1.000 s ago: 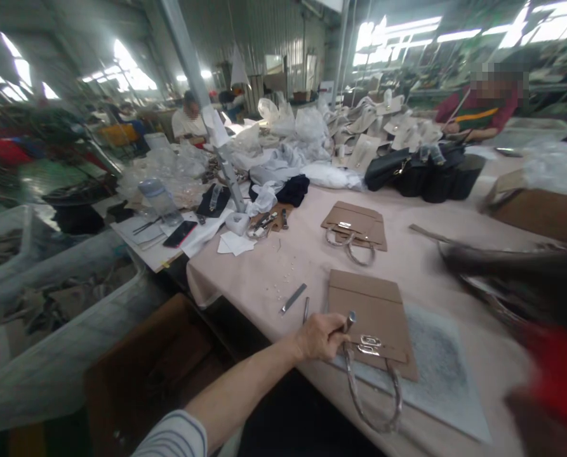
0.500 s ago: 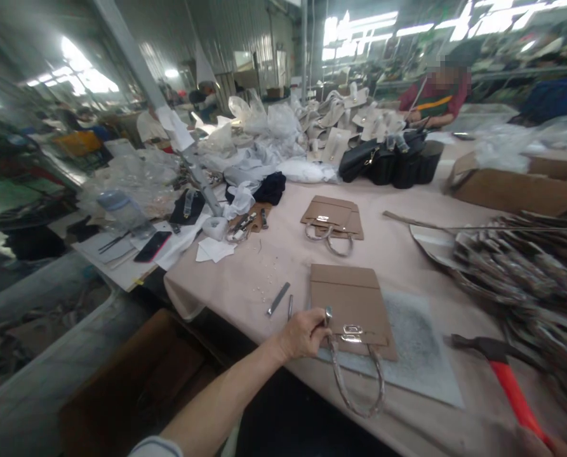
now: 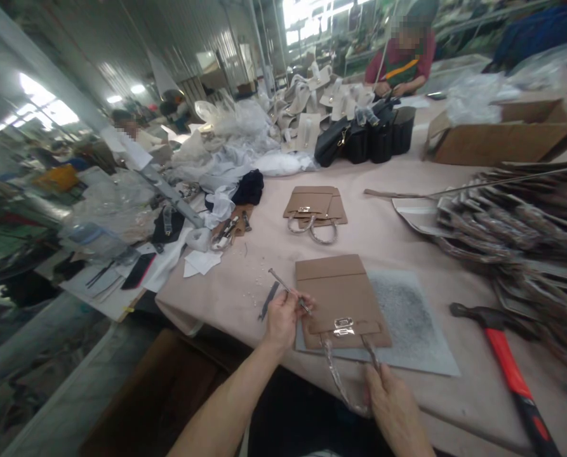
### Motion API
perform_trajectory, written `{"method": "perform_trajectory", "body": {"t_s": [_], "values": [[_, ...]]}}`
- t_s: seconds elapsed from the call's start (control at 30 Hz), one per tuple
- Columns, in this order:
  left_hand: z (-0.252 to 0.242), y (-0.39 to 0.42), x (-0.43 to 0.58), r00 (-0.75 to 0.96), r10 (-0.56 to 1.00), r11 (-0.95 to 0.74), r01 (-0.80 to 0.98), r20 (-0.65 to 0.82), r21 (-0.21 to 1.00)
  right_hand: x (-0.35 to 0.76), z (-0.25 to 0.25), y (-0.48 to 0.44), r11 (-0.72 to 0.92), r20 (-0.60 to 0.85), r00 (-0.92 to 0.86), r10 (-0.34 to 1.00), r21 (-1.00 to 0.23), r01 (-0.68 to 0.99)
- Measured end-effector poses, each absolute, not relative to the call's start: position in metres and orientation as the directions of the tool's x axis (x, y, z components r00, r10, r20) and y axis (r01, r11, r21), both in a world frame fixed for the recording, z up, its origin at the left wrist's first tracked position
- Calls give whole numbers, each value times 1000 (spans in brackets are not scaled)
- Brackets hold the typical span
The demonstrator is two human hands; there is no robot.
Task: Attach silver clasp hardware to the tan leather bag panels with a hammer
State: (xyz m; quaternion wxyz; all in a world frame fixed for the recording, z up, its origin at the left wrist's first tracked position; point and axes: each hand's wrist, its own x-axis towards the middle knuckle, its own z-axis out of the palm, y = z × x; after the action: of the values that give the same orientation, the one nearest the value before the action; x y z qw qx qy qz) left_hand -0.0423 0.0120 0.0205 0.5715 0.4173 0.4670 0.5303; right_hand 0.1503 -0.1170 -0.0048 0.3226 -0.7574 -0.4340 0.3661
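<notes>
My left hand [image 3: 283,320] is closed around a slim metal rod [image 3: 278,277] that slants up and left from the fingers. It is just over the left edge of a flat brown bag panel [image 3: 338,289]. A shiny metal clasp [image 3: 344,327] sits near the panel's lower edge. My right hand [image 3: 390,400] is closed at the right side of the plastic-wrapped bag handle [image 3: 335,374], its fingertips partly hidden. Under the panel lies a grey, worn board [image 3: 407,324]. A claw hammer [image 3: 506,362] with a red and black handle rests on the table to the right.
A second brown bag panel [image 3: 314,204] lies farther back. Wrapped handles and panels are piled [image 3: 502,222] on the right, before a cardboard box [image 3: 506,143]. Black bags [image 3: 369,139] stand at the back. A flat metal bar [image 3: 268,301] lies at left. A person [image 3: 402,66] works across the table.
The hammer, earlier by my right hand, now lies untouched, and that hand has come to the bag handle. My left hand has taken up the slim rod from the table. The view has shifted.
</notes>
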Motion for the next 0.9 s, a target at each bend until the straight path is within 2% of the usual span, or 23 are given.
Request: {"method": "perform_trajectory", "body": {"t_s": [0.03, 0.1, 0.2, 0.3, 0.43, 0.53, 0.63, 0.77, 0.83, 0.9], "values": [[25, 15, -40, -39, 992, 105, -314, -124, 943, 149, -4, -122, -431, -307, 344, 888, -816, 386], [37, 20, -33, -24, 996, 71, -376, -86, 924, 142, -1, -132, -457, -361, 319, 876, -831, 317], [50, 19, -14, 114, 993, 31, -299, 4, 954, 122, 3, -148, -490, -433, 295, 852, -858, 154], [46, 13, 7, 245, 970, 61, -178, -16, 982, 111, 6, -156, -504, -520, 313, 795, -853, -136], [27, 8, 16, 286, 955, 76, 19, -78, 997, 125, 15, -151, -459, -650, 280, 707, -723, -517], [21, 7, 12, 316, 944, 95, 17, -96, 995, 137, 26, -140, -428, -714, 177, 678, -579, -695], [21, 6, 9, 333, 931, 199, -119, -150, 973, 141, 32, -132, -485, -756, 155, 636, -548, -681], [17, 8, 8, 353, 912, 305, -238, -211, 922, 148, 31, -122, -506, -678, 259, 688, -704, -499], [15, 9, 7, 372, 897, 349, -264, -239, 899, 157, 31, -114, -460, -624, 262, 736, -745, -482], [16, 9, 7, 389, 882, 390, -283, -267, 876, 164, 35, -104, -448, -611, 199, 766, -730, -517]]}}
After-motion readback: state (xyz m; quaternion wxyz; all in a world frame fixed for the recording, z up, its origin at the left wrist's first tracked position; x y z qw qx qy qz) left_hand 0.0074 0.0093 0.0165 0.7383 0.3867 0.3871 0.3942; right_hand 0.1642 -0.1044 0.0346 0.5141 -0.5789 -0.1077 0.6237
